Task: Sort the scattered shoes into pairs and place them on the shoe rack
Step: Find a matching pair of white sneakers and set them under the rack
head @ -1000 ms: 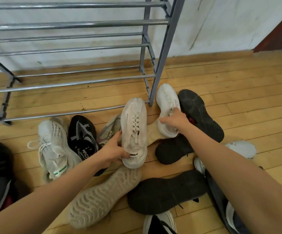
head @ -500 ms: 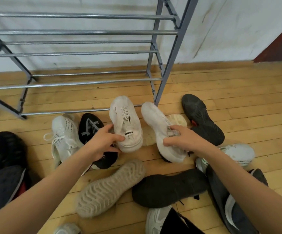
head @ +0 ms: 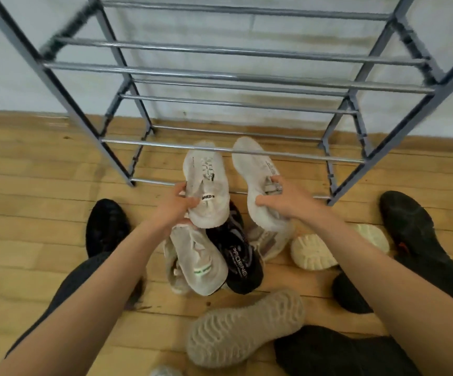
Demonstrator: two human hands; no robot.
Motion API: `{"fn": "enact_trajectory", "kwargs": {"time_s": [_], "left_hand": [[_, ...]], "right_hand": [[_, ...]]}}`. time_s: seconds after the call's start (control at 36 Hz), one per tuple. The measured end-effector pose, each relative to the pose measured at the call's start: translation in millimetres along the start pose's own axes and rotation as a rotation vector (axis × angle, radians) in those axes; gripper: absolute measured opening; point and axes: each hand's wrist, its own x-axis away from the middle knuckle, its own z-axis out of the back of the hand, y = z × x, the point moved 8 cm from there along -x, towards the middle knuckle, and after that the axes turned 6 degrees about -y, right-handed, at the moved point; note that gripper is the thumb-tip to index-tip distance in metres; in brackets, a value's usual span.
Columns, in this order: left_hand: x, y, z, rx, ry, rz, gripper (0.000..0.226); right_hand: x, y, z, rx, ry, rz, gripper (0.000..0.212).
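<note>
Two white sneakers are held toes-forward at the shoe rack's (head: 230, 151) lowest rails: the left hand (head: 175, 206) clamps the left sneaker (head: 206, 185), the right hand (head: 282, 200) pinches the right sneaker (head: 257, 175), apparently by its collar, above scattered shoes (head: 236, 261).

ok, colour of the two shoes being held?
Both white shoes, off-white and slightly dirty; head view.

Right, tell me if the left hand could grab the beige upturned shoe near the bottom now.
Probably not yet: the left hand is shut on a white sneaker. The beige upturned shoe lies uncovered on the floor, so it's free once that sneaker is placed.
</note>
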Motion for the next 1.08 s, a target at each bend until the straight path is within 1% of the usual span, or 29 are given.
{"fn": "enact_trajectory", "kwargs": {"time_s": [0.08, 0.19, 0.28, 0.33, 0.39, 0.47, 0.56, 0.64, 0.69, 0.81, 0.92, 1.0, 1.08], "left_hand": [[-15, -3, 27, 0.028, 0.048, -0.015, 0.049], [-38, 2, 56, 0.034, 0.092, -0.047, 0.046], [-56, 3, 71, 0.028, 0.116, -0.027, 0.042], [-65, 6, 79, 0.011, 0.147, -0.035, 0.040], [-72, 11, 89, -0.022, 0.202, -0.053, 0.036], [-84, 11, 107, -0.074, 0.260, -0.049, 0.039], [-98, 5, 124, -0.117, 0.273, -0.022, 0.044], [-108, 2, 133, -0.149, 0.278, -0.041, 0.036], [-114, 0, 137, -0.163, 0.301, -0.053, 0.038], [-125, -4, 140, -0.172, 0.354, -0.053, 0.038], [-135, -9, 142, -0.145, 0.361, -0.029, 0.048], [-139, -10, 145, -0.140, 0.367, -0.009, 0.051], [-136, -9, 146, -0.137, 0.413, -0.052, 0.049]], "right_hand": [[-24, -28, -13, -0.026, -0.041, 0.033, 0.078], [-57, -64, -26, 0.004, -0.093, 0.040, 0.071], [-79, -82, -38, 0.022, -0.095, 0.017, 0.055], [-92, -89, -51, 0.010, -0.075, 0.011, 0.050], [-106, -92, -62, -0.021, -0.046, 0.000, 0.053], [-122, -95, -75, -0.049, -0.003, -0.009, 0.051], [-132, -100, -82, -0.013, 0.050, -0.009, 0.052], [-144, -108, -89, 0.028, 0.089, 0.034, 0.061], [-150, -112, -93, 0.040, 0.107, 0.058, 0.067], [-160, -118, -100, 0.064, 0.114, 0.068, 0.071], [-165, -117, -102, 0.125, 0.131, 0.067, 0.064], [-168, -114, -104, 0.105, 0.149, 0.077, 0.059], [-168, -111, -107, 0.035, 0.133, 0.096, 0.061]]}}
